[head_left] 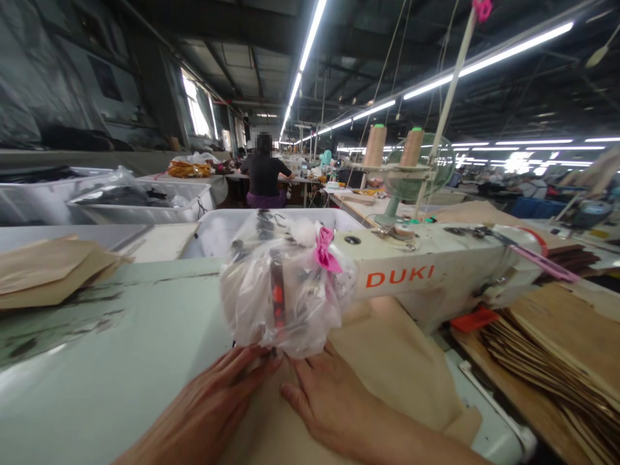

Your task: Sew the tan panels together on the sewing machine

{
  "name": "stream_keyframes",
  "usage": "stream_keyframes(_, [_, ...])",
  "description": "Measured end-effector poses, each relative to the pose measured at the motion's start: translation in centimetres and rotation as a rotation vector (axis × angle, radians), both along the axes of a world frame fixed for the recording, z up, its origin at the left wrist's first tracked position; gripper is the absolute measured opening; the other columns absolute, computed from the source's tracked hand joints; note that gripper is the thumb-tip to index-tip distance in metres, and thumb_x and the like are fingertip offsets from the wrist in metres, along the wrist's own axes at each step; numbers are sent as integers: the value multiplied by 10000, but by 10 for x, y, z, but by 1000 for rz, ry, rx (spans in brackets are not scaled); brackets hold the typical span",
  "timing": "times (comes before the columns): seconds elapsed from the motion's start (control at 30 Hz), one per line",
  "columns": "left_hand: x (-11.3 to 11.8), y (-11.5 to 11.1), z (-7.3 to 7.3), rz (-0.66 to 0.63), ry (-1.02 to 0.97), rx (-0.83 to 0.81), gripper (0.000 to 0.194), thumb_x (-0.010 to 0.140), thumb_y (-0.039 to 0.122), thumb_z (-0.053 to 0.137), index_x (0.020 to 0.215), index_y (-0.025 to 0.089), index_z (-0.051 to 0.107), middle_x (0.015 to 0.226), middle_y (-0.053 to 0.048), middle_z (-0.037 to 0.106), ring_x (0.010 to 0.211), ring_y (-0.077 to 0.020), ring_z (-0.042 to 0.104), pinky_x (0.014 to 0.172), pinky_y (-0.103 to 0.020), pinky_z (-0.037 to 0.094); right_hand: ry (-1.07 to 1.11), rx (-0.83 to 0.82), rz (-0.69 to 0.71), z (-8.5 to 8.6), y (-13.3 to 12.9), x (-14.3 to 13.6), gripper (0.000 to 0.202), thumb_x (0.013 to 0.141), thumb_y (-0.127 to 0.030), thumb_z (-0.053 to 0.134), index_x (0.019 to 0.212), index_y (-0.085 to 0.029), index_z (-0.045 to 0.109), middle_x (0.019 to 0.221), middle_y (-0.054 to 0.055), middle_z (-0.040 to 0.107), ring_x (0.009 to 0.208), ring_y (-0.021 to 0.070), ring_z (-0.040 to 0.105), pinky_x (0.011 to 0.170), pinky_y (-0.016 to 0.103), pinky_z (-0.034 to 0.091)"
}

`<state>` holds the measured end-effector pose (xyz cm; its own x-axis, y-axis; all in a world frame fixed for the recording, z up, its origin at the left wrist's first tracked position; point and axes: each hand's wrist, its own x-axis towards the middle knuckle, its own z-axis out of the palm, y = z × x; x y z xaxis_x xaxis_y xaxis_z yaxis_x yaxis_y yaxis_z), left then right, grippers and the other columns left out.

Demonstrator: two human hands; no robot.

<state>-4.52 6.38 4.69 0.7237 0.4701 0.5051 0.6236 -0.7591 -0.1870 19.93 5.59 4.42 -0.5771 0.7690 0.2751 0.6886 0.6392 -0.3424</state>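
A sewing machine [455,271] marked DUKI has its head end wrapped in clear plastic [247,290] with a pink tie [327,250]. Tan material [387,349] lies on the bed under that end. My left hand [223,387] rests at the left edge of the material, its fingers together by the needle area. Flat on top of the material is my right hand [329,394], thumb spread from the fingers. Both sets of fingertips are partly hidden beneath the plastic.
Stacked brown pieces [547,355] lie at the right and tan sheets [53,268] at the left. Behind the machine are a white bin [213,223], thread cones [375,145] and a green fan [421,174]. A person [264,171] sits farther back.
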Motion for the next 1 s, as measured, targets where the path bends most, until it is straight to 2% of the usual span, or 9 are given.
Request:
stream_keyframes(0.07, [-2,0,-4,8,0,-92,596,891,102,419,1441,313,512,1397,-6,600,1232,-207,617,1038,-317,520,-19,-8,-9,3,-2,-1,511,1043,-406,475,1487,-154,440,1565,90,399,1485,241,271,1267,447,95])
stream_keyframes(0.17, [-3,2,-9,-8,-13,-217,582,948,131,411,1499,317,439,1432,-36,549,1283,-233,567,1077,-362,493,-63,-4,-12,4,-1,-2,529,1053,-419,449,1492,-125,434,1494,115,482,1430,250,355,1253,457,148])
stream_keyframes(0.37, [1,-1,-6,-26,-43,-281,576,984,102,372,1522,305,392,1391,-48,530,1285,-201,525,1106,-340,451,-118,20,-20,1,0,-3,551,1062,-427,415,1516,-117,405,1466,116,504,1399,254,379,1202,434,276])
stream_keyframes(0.6, [4,-2,-5,-26,-28,-273,571,969,75,369,1492,292,440,1387,-47,516,1320,-191,476,1130,-326,414,-109,35,-17,1,-1,-2,560,1054,-415,436,1531,-127,379,1530,94,445,1421,253,353,1204,448,274])
stream_keyframes(0.83, [2,-2,-7,-14,-34,-312,590,965,72,369,1500,313,425,1374,-49,521,1282,-205,512,1109,-360,444,-98,39,-21,6,-4,-3,529,1055,-398,437,1490,-97,435,1471,113,501,1398,250,380,1257,447,129])
stream_keyframes(0.93, [0,-4,-10,6,-41,-344,589,968,86,365,1510,310,414,1421,-55,490,1306,-220,501,1120,-375,436,-90,44,-27,6,-3,-4,529,1051,-406,451,1485,-105,436,1461,113,507,1395,245,382,1253,442,147])
stream_keyframes(1.0, [-1,-4,-12,15,-43,-353,593,968,97,362,1519,312,401,1452,-55,470,1323,-227,493,1133,-382,422,-96,50,-78,5,-1,-3,503,1054,-398,443,1469,-114,454,1470,123,497,1400,251,379,1246,461,162])
